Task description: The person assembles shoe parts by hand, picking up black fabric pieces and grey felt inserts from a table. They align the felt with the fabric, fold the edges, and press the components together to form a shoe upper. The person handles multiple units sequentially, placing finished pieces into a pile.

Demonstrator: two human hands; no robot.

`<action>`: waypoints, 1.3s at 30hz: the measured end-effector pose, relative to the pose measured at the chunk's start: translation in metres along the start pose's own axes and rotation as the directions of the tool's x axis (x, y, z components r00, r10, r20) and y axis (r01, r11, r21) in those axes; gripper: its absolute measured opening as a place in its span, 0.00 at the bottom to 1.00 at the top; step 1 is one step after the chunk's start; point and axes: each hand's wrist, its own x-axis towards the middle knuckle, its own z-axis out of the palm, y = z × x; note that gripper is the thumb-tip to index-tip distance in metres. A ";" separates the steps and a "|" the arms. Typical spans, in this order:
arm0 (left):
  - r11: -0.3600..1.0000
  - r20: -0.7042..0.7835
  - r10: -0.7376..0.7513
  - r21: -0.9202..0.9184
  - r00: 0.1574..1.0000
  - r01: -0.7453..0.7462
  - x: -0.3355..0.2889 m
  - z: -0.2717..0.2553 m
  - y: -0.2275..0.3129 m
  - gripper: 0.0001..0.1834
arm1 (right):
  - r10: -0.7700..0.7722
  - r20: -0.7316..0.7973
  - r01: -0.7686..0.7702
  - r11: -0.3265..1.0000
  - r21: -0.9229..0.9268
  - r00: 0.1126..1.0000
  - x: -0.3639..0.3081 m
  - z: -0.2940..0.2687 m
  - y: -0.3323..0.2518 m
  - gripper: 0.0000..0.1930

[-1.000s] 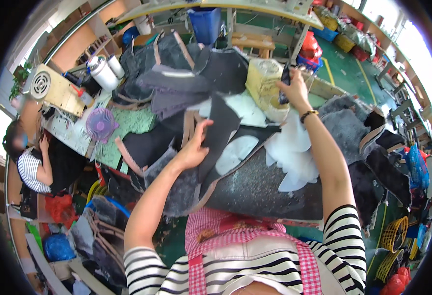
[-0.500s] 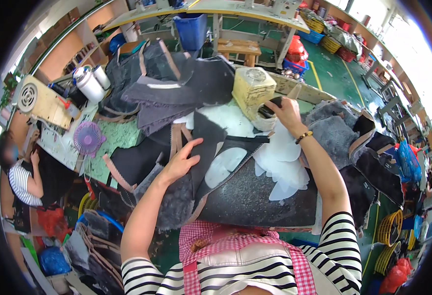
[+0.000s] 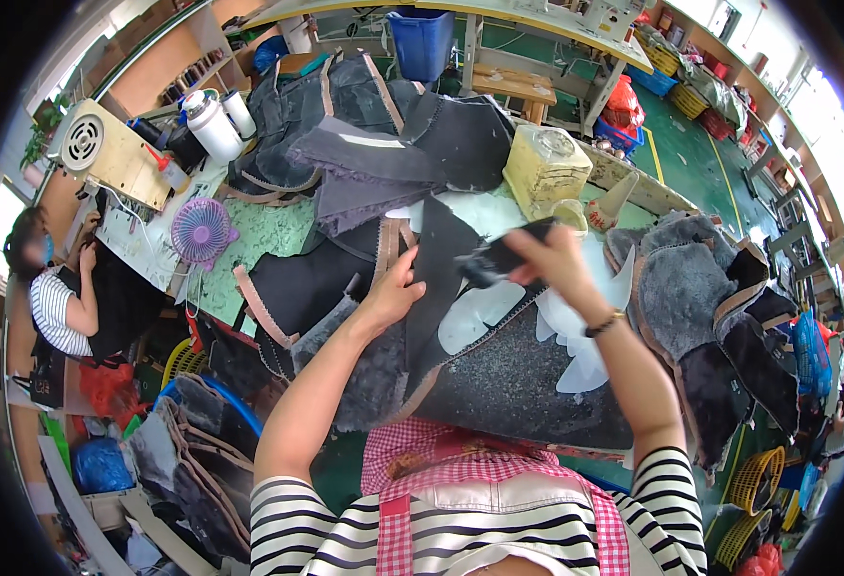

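My left hand [image 3: 393, 293] lies at the left edge of a dark grey, pointed piece of leather-like material [image 3: 438, 288], fingers and thumb apart. Held in my right hand [image 3: 561, 269] is a black brush [image 3: 508, 253], smeared by motion, its end over the right edge of that piece. Beneath and beside it spread pale translucent sheets [image 3: 470, 317] and a dark zigzag-edged piece. A small cream pot [image 3: 568, 213] stands just beyond my right hand, against a yellowish square container [image 3: 547, 173].
Grey furry pieces [image 3: 686, 278] are heaped on the right, and dark pieces [image 3: 384, 158] lie stacked at the back. A purple fan [image 3: 201, 232] and white flask [image 3: 213, 127] stand left. Another person [image 3: 62, 298] sits far left. A blue bin [image 3: 422, 43] stands behind.
My right hand has come away from the small pot, moving left and nearer with the brush. My left hand stays at the dark piece, its fingers drawn closer together. The view has shifted.
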 end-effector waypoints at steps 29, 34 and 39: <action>0.992 -0.111 0.065 -0.098 0.992 -0.076 0.008 0.006 -0.014 0.32 | -0.205 -0.039 0.168 0.886 -0.433 0.978 0.018 0.017 0.004 0.17; 0.998 -0.082 0.013 -0.056 0.997 -0.018 0.007 0.000 -0.014 0.25 | -0.311 -0.121 0.290 0.943 -0.165 0.943 -0.035 0.056 0.032 0.10; 0.987 -0.010 -0.035 -0.156 0.999 0.033 0.018 -0.009 -0.021 0.20 | -0.443 0.123 0.457 0.879 -0.136 0.888 -0.094 0.079 0.024 0.07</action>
